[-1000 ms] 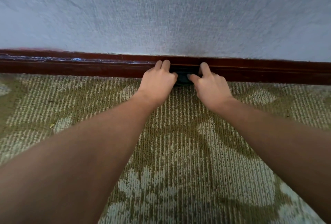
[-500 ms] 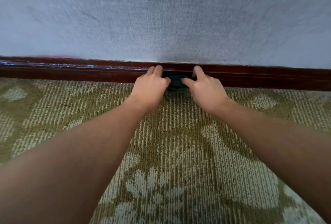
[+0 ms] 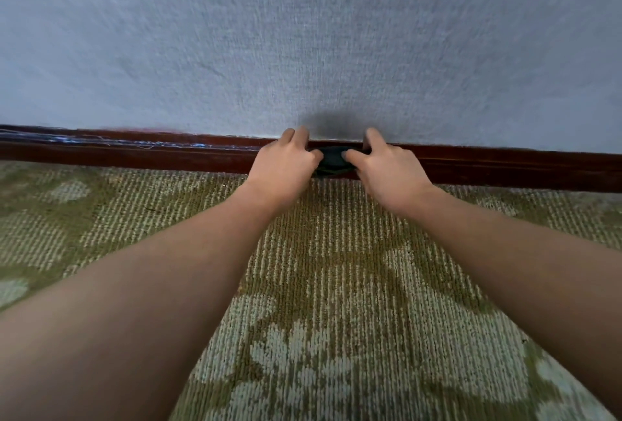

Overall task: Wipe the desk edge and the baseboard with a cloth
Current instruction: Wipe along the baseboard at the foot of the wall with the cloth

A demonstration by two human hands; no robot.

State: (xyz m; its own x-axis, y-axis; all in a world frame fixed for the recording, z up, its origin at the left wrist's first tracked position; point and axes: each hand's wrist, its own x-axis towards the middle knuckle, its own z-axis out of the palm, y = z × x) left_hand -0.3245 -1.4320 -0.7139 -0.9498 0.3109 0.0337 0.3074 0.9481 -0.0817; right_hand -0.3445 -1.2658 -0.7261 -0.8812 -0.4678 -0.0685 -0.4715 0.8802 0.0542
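A dark cloth (image 3: 332,160) is pressed flat against the dark red wooden baseboard (image 3: 134,154) that runs along the foot of the wall. My left hand (image 3: 284,164) grips the cloth's left end, fingers hooked over the baseboard's top edge. My right hand (image 3: 387,168) grips its right end in the same way. Only a small middle strip of the cloth shows between the two hands. No desk is in view.
A pale grey textured wall (image 3: 303,33) rises above the baseboard. Green and cream patterned carpet (image 3: 336,286) covers the floor up to the baseboard. Pale scuffs and a loose thread (image 3: 101,143) mark the baseboard's top edge on the left.
Both hands and the cloth have slid a little along the baseboard, staying pressed to it. The view has shifted slightly, with the baseboard now sitting lower in the frame.
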